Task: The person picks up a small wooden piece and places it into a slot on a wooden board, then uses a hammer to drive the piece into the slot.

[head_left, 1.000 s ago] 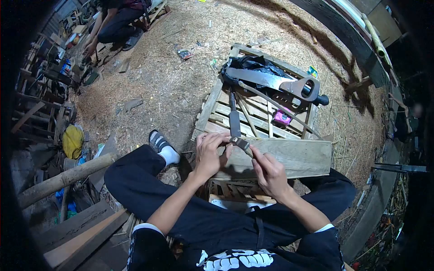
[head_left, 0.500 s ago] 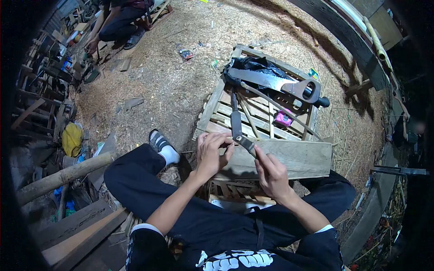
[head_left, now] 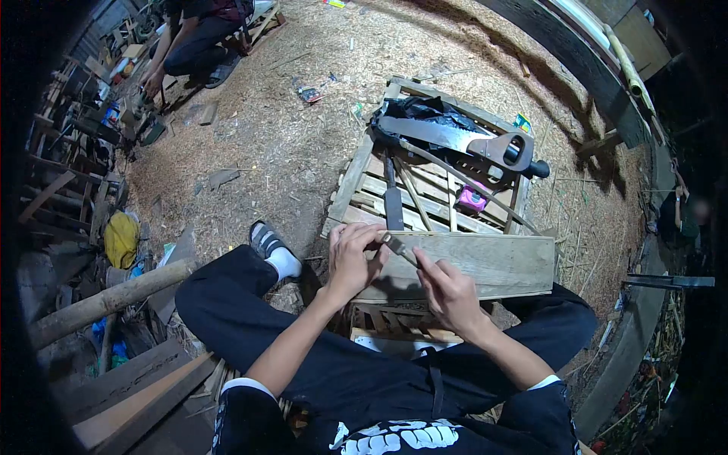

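Observation:
My right hand (head_left: 453, 297) is closed round the handle of a small hammer (head_left: 395, 244). The hammer's head is down at the far left part of a wooden board (head_left: 485, 262), close to my left fingertips. My left hand (head_left: 352, 262) rests at the board's left end, its thumb and fingers drawn together. Whatever lies between those fingers is too small or hidden to make out. The board lies across a slatted wooden crate (head_left: 350, 184) in front of me. Just beyond the board is a flat dark blade tool (head_left: 393, 208), lying on the slats.
On the crate lie a handsaw (head_left: 436, 134), a black plastic bag (head_left: 425, 111) and a pink tape measure (head_left: 472, 199). A bamboo pole (head_left: 114, 299) juts in at left. Another person (head_left: 201, 45) crouches at upper left, beside piled scrap. Shavings cover the ground.
The hammer head has come down and left, from over the blade tool to the board's edge near my left fingers. My right hand moved slightly left; my left hand stays in place.

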Demonstrator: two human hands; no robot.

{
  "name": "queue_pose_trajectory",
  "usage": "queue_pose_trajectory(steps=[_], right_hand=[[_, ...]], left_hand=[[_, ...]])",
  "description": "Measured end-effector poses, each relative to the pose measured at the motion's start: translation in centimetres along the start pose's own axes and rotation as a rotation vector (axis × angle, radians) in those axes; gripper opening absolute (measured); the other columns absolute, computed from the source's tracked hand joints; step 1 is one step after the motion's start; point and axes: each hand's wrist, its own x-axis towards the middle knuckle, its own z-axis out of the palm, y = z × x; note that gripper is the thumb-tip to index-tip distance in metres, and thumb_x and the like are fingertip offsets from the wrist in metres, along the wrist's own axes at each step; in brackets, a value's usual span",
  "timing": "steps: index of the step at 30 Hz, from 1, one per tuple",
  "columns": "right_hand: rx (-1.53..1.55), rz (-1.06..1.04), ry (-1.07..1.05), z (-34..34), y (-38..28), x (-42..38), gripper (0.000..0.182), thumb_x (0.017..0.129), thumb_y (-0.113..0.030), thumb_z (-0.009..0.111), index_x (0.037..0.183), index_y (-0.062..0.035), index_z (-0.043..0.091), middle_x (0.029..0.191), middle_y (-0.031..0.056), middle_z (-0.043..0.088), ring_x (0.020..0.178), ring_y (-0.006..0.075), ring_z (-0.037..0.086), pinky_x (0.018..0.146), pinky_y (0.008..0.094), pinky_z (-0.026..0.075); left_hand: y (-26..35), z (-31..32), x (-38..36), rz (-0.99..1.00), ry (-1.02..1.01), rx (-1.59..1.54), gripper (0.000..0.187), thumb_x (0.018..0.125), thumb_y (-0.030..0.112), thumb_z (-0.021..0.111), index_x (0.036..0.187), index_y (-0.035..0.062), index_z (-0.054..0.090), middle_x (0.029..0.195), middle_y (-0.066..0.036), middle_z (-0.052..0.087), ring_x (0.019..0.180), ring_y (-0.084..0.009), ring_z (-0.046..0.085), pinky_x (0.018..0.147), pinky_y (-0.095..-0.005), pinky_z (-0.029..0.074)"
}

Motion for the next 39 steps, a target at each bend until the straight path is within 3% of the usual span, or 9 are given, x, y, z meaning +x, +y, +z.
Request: queue_pose_trajectory(steps=[6, 10, 14, 19, 22, 28, 30, 34, 39], right_hand=[[0.006, 0.031, -0.012, 0.3, 0.4, -0.2, 0.053, 0.099, -0.010, 0.071, 0.150, -0.0152, 0.060, 0.081, 0.0142, 0.059, 0.060, 0.0342, 0.063, 0.056, 0.0460, 0.051], [0.054, -0.039, 0.099, -0.2, -0.2, 0.1, 0.051, 0.100, -0.012, 0.070, 0.150, -0.0172, 0.060, 0.082, 0.0143, 0.060, 0.061, 0.0355, 0.064, 0.056, 0.0466, 0.052], [-0.061, 0.021, -0.035, 1.0, 1.0, -0.4, 0.052, 0.097, -0.008, 0.072, 0.147, -0.0135, 0.063, 0.082, 0.0123, 0.059, 0.061, 0.0331, 0.063, 0.056, 0.0459, 0.051], [0.058, -0.060, 0.084, -0.1, -0.3, -0.3, 0.050, 0.101, -0.014, 0.068, 0.150, -0.0192, 0.060, 0.084, 0.0149, 0.061, 0.065, 0.0348, 0.067, 0.057, 0.0466, 0.054], [-0.030, 0.044, -0.040, 1.0, 0.7, -0.1, 0.053, 0.098, -0.009, 0.071, 0.149, -0.0158, 0.062, 0.082, 0.0125, 0.059, 0.062, 0.0321, 0.064, 0.056, 0.0451, 0.052], [0.027, -0.008, 0.030, -0.1, -0.4, -0.2, 0.050, 0.099, -0.009, 0.070, 0.148, -0.0159, 0.062, 0.082, 0.0131, 0.060, 0.063, 0.0343, 0.064, 0.057, 0.0467, 0.052], [0.015, -0.008, 0.022, 0.2, 0.0, -0.3, 0.051, 0.099, -0.009, 0.071, 0.149, -0.0156, 0.062, 0.082, 0.0127, 0.060, 0.062, 0.0335, 0.064, 0.057, 0.0462, 0.052], [0.015, -0.040, 0.017, 0.1, 0.1, -0.1, 0.052, 0.098, -0.009, 0.072, 0.149, -0.0162, 0.062, 0.081, 0.0125, 0.059, 0.061, 0.0328, 0.063, 0.056, 0.0446, 0.052], [0.016, 0.003, 0.025, 0.7, 0.5, -0.4, 0.054, 0.098, -0.009, 0.072, 0.150, -0.0170, 0.061, 0.080, 0.0132, 0.060, 0.061, 0.0334, 0.063, 0.057, 0.0450, 0.052]], left_hand=[[-0.3, 0.3, 0.0, -0.016, -0.015, 0.023, 0.033, 0.078, 0.011, 0.080, 0.111, 0.0067, 0.077, 0.120, -0.007, 0.077, 0.120, -0.0267, 0.065, 0.109, -0.0451, 0.037], [-0.1, 0.3, 0.0, 0.002, 0.035, -0.003, 0.019, 0.083, 0.018, 0.080, 0.099, 0.0086, 0.076, 0.118, -0.006, 0.078, 0.117, -0.0266, 0.065, 0.105, -0.0458, 0.037], [-0.4, 0.4, 0.0, -0.001, -0.002, 0.022, 0.022, 0.081, 0.017, 0.081, 0.100, 0.0081, 0.077, 0.117, -0.006, 0.078, 0.116, -0.0267, 0.065, 0.106, -0.0462, 0.037], [0.3, 0.0, 0.2, -0.005, 0.037, 0.007, 0.019, 0.080, 0.016, 0.079, 0.097, 0.0078, 0.076, 0.115, -0.005, 0.079, 0.115, -0.0259, 0.066, 0.104, -0.0437, 0.039], [0.1, 0.3, 0.2, -0.007, 0.037, 0.033, 0.020, 0.080, 0.016, 0.079, 0.098, 0.0083, 0.077, 0.112, -0.005, 0.079, 0.114, -0.0258, 0.066, 0.104, -0.0436, 0.039], [0.2, 0.1, 0.0, -0.004, 0.047, 0.000, 0.018, 0.079, 0.018, 0.081, 0.095, 0.0082, 0.076, 0.119, -0.005, 0.079, 0.116, -0.0265, 0.066, 0.104, -0.0438, 0.039], [-0.3, 0.3, 0.0, 0.016, -0.002, 0.058, 0.044, 0.074, 0.010, 0.081, 0.117, 0.0083, 0.076, 0.119, -0.007, 0.077, 0.120, -0.0275, 0.065, 0.104, -0.0442, 0.040], [-0.2, 0.0, 0.1, -0.002, 0.014, 0.007, 0.027, 0.078, 0.018, 0.081, 0.103, 0.0072, 0.078, 0.117, -0.007, 0.079, 0.116, -0.0273, 0.065, 0.104, -0.0441, 0.039], [0.1, 0.3, 0.3, -0.011, 0.046, 0.016, 0.033, 0.080, 0.018, 0.079, 0.111, 0.0067, 0.078, 0.113, -0.008, 0.078, 0.115, -0.0283, 0.065, 0.105, -0.0438, 0.040]])
